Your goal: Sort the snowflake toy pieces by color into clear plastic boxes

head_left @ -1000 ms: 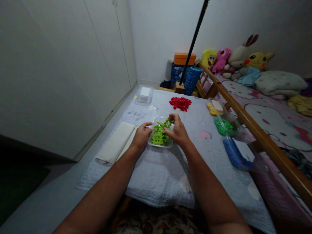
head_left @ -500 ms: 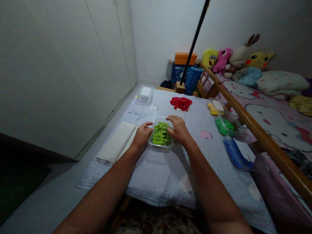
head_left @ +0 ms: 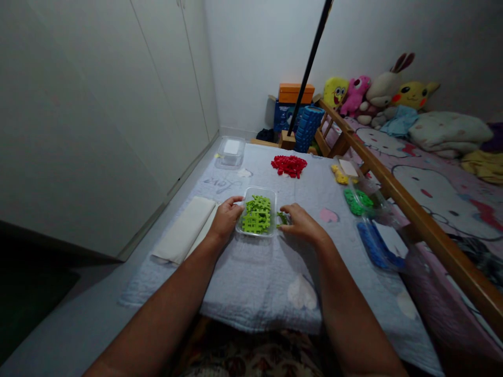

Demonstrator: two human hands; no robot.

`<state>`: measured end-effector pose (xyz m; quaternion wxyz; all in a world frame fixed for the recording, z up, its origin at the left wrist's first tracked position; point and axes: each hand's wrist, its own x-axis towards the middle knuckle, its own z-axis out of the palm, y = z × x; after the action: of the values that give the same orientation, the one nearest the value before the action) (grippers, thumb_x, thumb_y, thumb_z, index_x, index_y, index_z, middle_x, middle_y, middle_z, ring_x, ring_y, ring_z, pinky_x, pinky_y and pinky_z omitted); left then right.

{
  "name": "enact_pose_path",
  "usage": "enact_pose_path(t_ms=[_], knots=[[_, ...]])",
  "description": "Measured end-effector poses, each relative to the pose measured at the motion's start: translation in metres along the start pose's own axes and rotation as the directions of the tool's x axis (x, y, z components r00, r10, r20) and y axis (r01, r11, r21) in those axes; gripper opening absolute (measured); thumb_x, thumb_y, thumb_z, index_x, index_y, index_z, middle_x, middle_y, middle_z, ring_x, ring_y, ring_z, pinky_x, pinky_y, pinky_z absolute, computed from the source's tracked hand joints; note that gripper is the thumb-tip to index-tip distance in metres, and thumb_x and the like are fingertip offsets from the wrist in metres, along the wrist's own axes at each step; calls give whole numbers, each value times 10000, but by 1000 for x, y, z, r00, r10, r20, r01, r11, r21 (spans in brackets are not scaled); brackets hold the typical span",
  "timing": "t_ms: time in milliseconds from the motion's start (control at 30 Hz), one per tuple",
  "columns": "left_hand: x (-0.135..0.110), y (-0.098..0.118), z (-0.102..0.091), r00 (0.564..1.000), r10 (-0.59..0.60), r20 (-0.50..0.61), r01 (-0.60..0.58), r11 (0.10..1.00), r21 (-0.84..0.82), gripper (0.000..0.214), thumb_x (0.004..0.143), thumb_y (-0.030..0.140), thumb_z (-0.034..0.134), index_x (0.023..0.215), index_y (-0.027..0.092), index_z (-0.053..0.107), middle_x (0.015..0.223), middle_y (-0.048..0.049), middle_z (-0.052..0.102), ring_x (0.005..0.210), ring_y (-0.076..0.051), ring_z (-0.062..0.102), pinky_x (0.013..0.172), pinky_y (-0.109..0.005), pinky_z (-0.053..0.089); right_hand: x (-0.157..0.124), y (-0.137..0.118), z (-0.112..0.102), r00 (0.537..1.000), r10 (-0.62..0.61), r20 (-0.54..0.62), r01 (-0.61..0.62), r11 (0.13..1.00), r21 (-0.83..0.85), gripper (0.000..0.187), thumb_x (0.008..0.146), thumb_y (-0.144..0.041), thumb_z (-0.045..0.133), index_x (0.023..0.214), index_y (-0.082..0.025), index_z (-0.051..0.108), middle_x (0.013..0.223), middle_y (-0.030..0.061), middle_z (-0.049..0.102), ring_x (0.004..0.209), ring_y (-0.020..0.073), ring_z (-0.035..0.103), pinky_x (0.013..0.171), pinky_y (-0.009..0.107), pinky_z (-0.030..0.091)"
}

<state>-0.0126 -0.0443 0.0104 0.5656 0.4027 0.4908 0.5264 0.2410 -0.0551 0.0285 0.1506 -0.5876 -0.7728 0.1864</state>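
Observation:
A clear plastic tub (head_left: 245, 193) filled with light green interlocking pieces (head_left: 256, 214) sits on a pale blue quilt (head_left: 251, 262). My left hand (head_left: 226, 217) grips the tub's left wall, fingers curled over its rim. My right hand (head_left: 301, 225) rests on the quilt just right of the tub, its fingertips pinched on a small green piece (head_left: 282, 217) lying beside the tub's right wall.
A pile of red pieces (head_left: 290, 165) lies farther back, with an empty clear tub (head_left: 230, 152) at the back left. Yellow (head_left: 340, 175), green (head_left: 357, 201) and blue (head_left: 375, 246) pieces sit along the right by a wooden bed rail (head_left: 412, 209). A folded white cloth (head_left: 184, 233) lies left.
My right hand came off the heap in the tub and dropped to the quilt on the tub's right side, onto a loose green piece. The left hand stayed on the tub.

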Motion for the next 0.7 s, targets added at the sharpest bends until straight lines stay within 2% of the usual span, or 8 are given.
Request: enact_pose_path(t_ms=[100,267,400,533,633,700], knots=[[0,0,0,1000,5,-2,-5,1000,3,464,655,346,728,1073,152,681,538,100,440,494,-102,407,523,-217,333,-1,-9,10,1000,3,-11,-3,1000,-24,557,728,-264,849,1253,-193,679,1170,109,634,1117,270,611,978,373,482],[-1,1,0,1000,8,-9,-8,1000,-5,468,639,348,741,1058,147,687,531,104,425,487,-95,387,518,-213,325,-2,-16,17,999,2,-38,-6,996,-92,417,783,-292,811,1174,-202,699,1145,112,620,1069,259,597,950,353,479],[-1,1,0,1000,-12,-8,12,1000,-12,480,640,349,743,1074,152,683,539,97,454,488,-99,410,520,-214,340,-1,-10,16,999,-3,-51,-2,996,-84,398,784,-290,774,1163,-188,703,1118,106,635,1052,250,600,945,350,479],[-1,0,0,1000,-9,1,9,1000,-10,479,645,348,743,1078,153,683,535,98,450,483,-100,416,519,-215,340,1,-3,10,998,11,-64,-10,1000,13,346,758,-258,725,1099,-198,729,1053,93,692,975,245,632,873,347,495],[0,0,-1,1000,-8,4,8,1000,-8,480,647,348,744,1081,154,680,543,95,462,486,-100,413,519,-215,334,2,1,1,997,42,-67,-31,987,158,204,789,-240,639,962,-218,744,948,65,739,857,229,653,780,333,488],[0,-1,-1,1000,-3,4,3,1000,1,480,654,347,740,1088,150,681,544,93,463,485,-97,399,514,-214,322,2,3,-4,994,68,-87,-48,975,218,173,826,-254,571,867,-219,735,865,56,741,798,225,652,740,328,468]])
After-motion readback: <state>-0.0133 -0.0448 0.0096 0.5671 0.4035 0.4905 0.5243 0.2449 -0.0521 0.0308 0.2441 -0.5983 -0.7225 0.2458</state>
